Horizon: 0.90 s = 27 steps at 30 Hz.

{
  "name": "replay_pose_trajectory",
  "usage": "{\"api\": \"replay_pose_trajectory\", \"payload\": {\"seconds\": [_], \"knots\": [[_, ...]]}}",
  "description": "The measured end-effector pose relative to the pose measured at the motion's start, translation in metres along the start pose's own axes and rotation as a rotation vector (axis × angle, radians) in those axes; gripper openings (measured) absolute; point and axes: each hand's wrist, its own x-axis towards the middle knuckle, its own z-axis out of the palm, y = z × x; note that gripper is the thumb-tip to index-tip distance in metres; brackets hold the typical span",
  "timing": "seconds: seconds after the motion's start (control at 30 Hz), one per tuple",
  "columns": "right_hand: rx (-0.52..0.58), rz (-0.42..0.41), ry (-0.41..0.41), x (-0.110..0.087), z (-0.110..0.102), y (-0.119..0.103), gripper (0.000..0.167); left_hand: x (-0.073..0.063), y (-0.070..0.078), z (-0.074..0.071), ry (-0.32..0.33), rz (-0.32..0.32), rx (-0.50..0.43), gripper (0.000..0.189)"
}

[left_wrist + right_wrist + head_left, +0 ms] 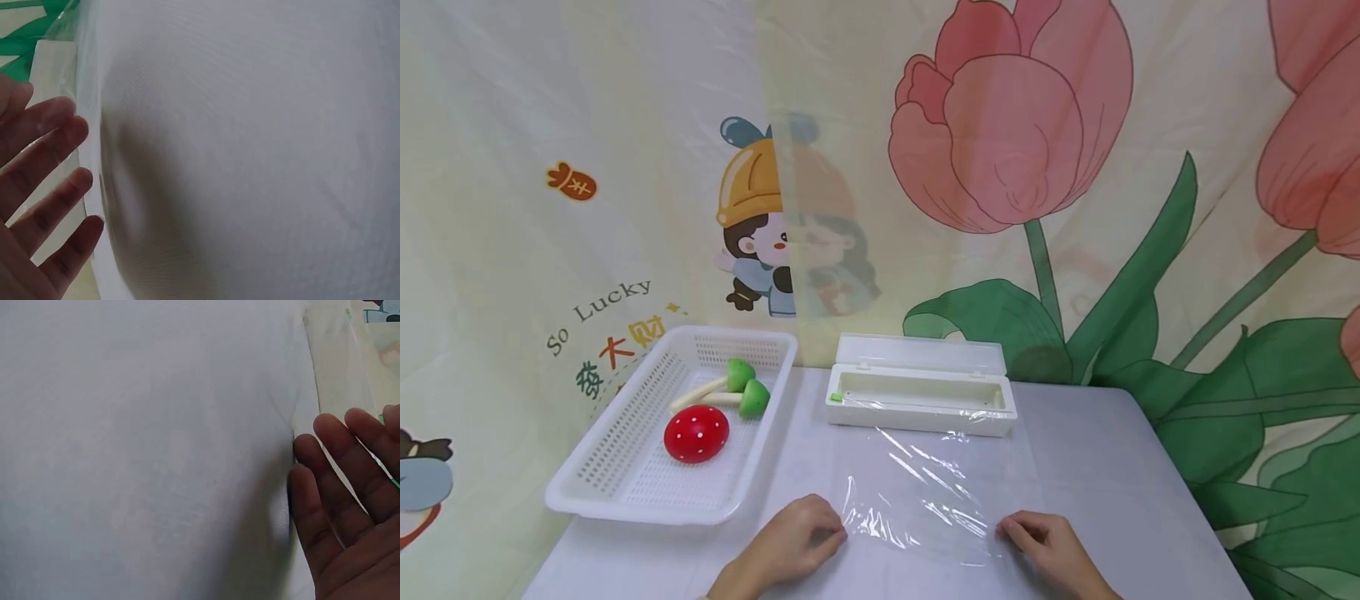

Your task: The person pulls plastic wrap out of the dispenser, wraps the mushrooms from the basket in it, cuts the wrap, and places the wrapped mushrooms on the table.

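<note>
The left hand (797,542) has its grip clamped on the near left corner of a sheet of clear plastic film (917,504), thumb against fingertips; the right hand (1051,543) pinches the near right corner likewise. The film spans the gap between the hands and runs back to the front wall of a white film dispenser box (922,417), its lid tipped back near the rear edge of the bench (1090,458). A narrow gap separates the box from a white perforated basket (741,492), which reaches the bench's left edge and holds a white-spotted red mushroom cap (696,435) and two green-capped toy mushrooms (754,400). The widest room lies between the right hand and the bench's right edge.
</note>
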Motion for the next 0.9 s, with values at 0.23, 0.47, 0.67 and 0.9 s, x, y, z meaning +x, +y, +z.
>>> {"api": "replay_pose_trajectory", "payload": {"seconds": [0.23, 0.47, 0.67, 0.9], "knots": [[-0.076, 0.002, 0.047, 0.009, 0.01, -0.003, 0.012, -0.002, 0.001, -0.006, -0.141, -0.065, 0.008, 0.009], [-0.18, -0.092, 0.082, 0.012, 0.019, 0.005, 0.016, 0.007, 0.013, -0.031, -0.25, -0.173, -0.094, 0.01], [-0.187, -0.18, 0.112, 0.01, 0.024, 0.006, 0.02, 0.029, 0.019, -0.077, -0.158, -0.123, -0.07, 0.008], [-0.188, -0.11, 0.102, 0.012, 0.025, -0.001, 0.02, 0.057, 0.015, -0.143, -0.11, -0.154, 0.028, 0.017]]}}
